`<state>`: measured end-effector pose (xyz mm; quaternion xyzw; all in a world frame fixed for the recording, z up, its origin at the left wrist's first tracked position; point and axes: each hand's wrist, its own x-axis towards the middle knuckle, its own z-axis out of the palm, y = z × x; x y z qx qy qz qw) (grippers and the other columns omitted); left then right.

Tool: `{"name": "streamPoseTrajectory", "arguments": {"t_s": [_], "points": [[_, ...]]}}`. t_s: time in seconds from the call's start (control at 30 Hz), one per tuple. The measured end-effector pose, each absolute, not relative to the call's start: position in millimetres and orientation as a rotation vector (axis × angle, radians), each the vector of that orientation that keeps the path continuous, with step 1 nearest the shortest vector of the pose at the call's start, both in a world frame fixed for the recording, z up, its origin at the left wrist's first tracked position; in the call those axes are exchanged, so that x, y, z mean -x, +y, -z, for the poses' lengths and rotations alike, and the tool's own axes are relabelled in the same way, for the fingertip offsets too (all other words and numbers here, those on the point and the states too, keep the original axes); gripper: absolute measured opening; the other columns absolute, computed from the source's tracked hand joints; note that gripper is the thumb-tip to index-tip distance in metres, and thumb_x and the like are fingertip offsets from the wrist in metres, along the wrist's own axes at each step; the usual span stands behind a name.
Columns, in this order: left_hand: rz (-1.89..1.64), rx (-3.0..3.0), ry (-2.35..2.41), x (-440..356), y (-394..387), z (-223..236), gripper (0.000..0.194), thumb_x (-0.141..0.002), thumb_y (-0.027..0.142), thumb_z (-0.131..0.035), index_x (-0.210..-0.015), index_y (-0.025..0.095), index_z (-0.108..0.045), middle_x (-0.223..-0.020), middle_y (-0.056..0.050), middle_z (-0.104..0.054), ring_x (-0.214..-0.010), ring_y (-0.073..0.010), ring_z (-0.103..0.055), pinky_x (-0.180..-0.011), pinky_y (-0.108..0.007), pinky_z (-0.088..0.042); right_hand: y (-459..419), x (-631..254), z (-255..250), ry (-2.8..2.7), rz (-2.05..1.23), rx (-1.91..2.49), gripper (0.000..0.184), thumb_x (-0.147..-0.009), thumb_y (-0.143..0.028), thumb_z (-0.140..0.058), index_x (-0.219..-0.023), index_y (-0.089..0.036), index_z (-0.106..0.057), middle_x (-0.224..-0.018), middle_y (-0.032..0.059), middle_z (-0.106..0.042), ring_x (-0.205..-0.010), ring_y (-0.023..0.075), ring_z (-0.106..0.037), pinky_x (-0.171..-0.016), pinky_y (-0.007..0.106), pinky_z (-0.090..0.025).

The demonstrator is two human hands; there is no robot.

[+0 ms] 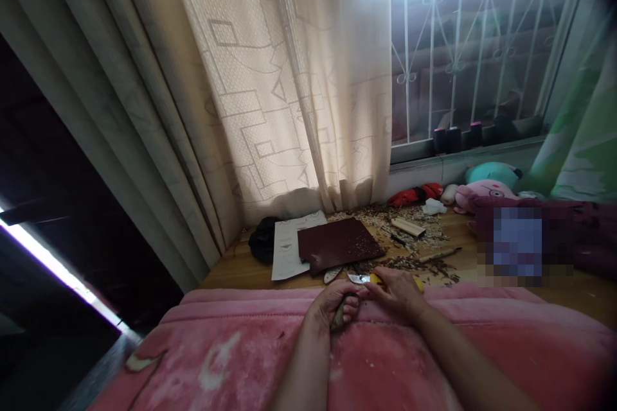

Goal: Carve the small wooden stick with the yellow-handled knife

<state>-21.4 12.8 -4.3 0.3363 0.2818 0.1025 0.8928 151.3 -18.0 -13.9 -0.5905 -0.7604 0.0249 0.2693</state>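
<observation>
My left hand (332, 302) is closed around a short greenish-brown stick (339, 316), whose end sticks out below the fingers. Close beside it, my right hand (398, 292) grips a yellow-handled utility knife (357, 278). The knife's blade points left, just above my left hand's fingers. Both hands are over the front edge of a pink blanket (241, 347). Where the blade meets the stick, if it does, is hidden by my fingers.
Wood shavings (434, 226) cover much of the wooden table (224, 273). A dark red board (337, 244) lies over a white sheet (284, 250). Behind are a pale wood block (408, 227), a thin stick (441, 255), a red bundle (415, 194) and a pink plush toy (486, 192).
</observation>
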Motion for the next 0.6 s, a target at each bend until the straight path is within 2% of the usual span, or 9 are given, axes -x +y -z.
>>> {"name": "streamPoseTrajectory", "arguments": {"t_s": [0.27,0.5,0.6], "points": [[-0.229,-0.768,0.665,20,7,3,0.010,-0.064,0.020,-0.045,-0.073,0.015,-0.042,-0.044,0.009,-0.027,-0.031,-0.0010,-0.021,-0.028,-0.012,-0.013,-13,-157,16,-2.051,-0.069,1.628,0.039,-0.072,-0.051,-0.027,-0.067,-0.020,-0.048,-0.065,0.0001,-0.054,-0.062,0.0110,-0.047,-0.055,0.022,-0.023],[-0.238,-0.719,0.736,23,8,10,0.015,-0.065,0.022,-0.045,-0.059,0.016,-0.033,-0.043,0.009,-0.026,-0.031,-0.0017,-0.023,-0.028,-0.013,-0.016,1,-169,25,-1.921,-0.079,1.824,0.042,-0.072,-0.053,-0.024,-0.069,-0.021,-0.051,-0.066,0.0016,-0.056,-0.063,0.0126,-0.048,-0.054,0.022,-0.022],[-0.256,-0.723,0.743,22,11,11,0.012,-0.065,0.023,-0.045,-0.064,0.015,-0.036,-0.044,0.009,-0.029,-0.031,-0.0014,-0.024,-0.029,-0.013,-0.018,0,-168,25,-1.914,-0.073,1.782,0.041,-0.072,-0.053,-0.025,-0.069,-0.021,-0.051,-0.065,0.0014,-0.055,-0.062,0.0119,-0.047,-0.053,0.021,-0.022]]}}
